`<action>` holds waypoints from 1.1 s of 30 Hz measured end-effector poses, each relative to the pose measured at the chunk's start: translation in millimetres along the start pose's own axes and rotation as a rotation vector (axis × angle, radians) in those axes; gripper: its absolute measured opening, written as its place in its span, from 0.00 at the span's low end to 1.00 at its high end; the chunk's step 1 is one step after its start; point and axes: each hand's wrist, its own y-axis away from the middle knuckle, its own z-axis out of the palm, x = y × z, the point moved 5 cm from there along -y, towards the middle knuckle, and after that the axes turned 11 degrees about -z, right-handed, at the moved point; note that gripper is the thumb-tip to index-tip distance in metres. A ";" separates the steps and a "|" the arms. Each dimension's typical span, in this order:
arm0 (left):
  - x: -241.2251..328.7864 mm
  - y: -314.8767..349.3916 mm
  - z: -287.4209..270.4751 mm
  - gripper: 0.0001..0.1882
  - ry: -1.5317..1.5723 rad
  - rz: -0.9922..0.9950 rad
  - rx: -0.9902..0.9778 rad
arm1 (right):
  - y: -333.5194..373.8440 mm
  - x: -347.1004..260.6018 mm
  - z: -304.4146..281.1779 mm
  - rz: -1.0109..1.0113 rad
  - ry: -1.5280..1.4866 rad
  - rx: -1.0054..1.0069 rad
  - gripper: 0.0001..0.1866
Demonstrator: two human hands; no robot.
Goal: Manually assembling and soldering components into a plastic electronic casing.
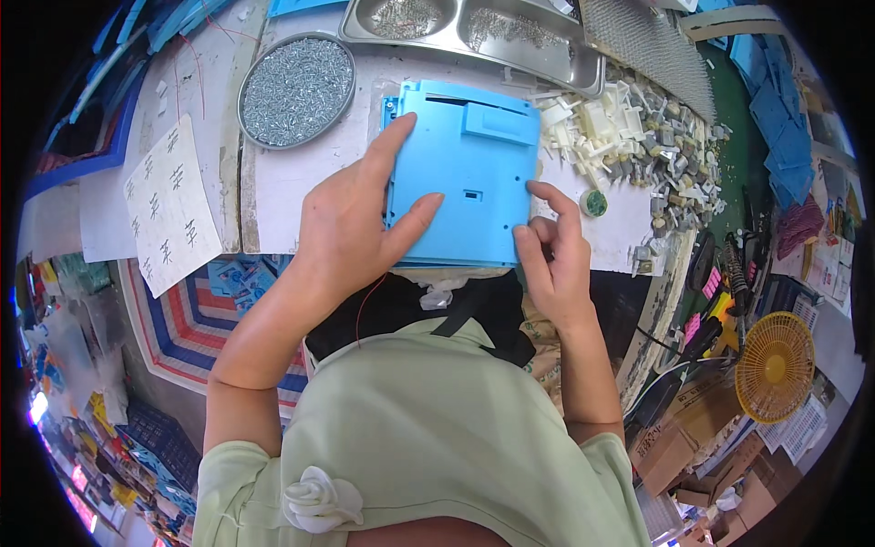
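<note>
A square light-blue plastic casing (456, 173) lies at the near edge of the white table, with a raised strip near its far edge and a small slot near its middle. My left hand (351, 205) grips its left side, with the thumb on its face and the index finger along the far left edge. On the other side, my right hand (556, 251) holds the right edge between thumb and curled fingers. Another blue part shows behind the far left corner. A thin red wire (369, 305) hangs below my left wrist.
A round tray of small screws (296, 91) stands at the far left. Behind the casing is a steel compartment tray (519, 56) with small metal parts. White plastic pieces (606, 118) and small motor-like parts (679, 169) are heaped at right. A marked paper sheet (173, 205) overhangs the table's left edge.
</note>
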 end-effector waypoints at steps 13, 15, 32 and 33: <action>-16.3 15.4 -2.2 0.35 0.144 -0.169 -0.012 | -14.5 -12.3 1.1 -0.227 0.203 -0.079 0.23; -21.2 22.8 -2.6 0.33 0.133 -0.217 0.004 | -19.7 -19.1 3.7 -0.331 0.295 -0.107 0.24; -28.5 55.0 -2.0 0.31 0.514 -0.351 -0.184 | -33.2 -22.0 -6.7 -0.367 0.309 -0.331 0.29; -26.6 55.9 -3.4 0.32 0.517 -0.350 -0.200 | -32.8 -20.7 -7.2 -0.393 0.297 -0.333 0.29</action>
